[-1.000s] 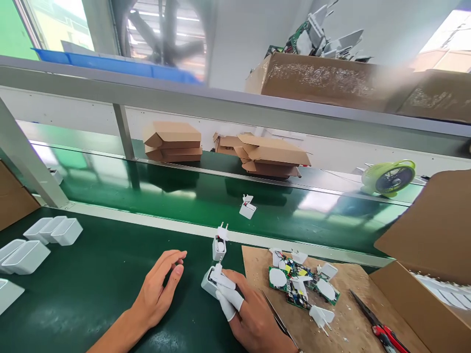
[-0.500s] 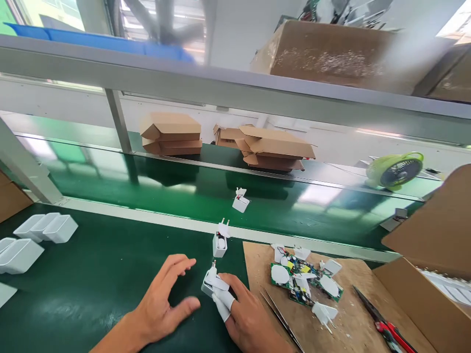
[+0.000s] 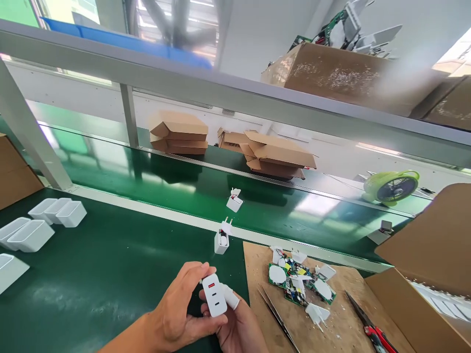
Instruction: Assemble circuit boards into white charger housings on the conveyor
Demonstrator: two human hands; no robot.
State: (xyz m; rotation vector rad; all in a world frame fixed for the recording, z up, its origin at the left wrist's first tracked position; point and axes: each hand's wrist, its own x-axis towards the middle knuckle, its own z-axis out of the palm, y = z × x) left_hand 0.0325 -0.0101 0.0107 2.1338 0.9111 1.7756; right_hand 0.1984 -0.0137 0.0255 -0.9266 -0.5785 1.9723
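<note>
A white charger is held between both hands, its face with one red port and two dark ports turned up toward the camera. My left hand grips it from the left, fingertips at the top and thumb at the lower edge. My right hand, with white covers on its fingers, holds it from the right and behind. Just beyond the hands stands an open white housing with parts and a pronged plug piece at its top. Another white unit lies on the green belt.
Left, several white housings. Right, brown sheet with circuit boards, tweezers and red-handled pliers; an open carton beside it. Behind, folded cartons, a green fan and a metal rail.
My left hand has moved right and closed on the charger. The charger has been turned so that its port face shows. The camera view has shifted and tilted slightly.
</note>
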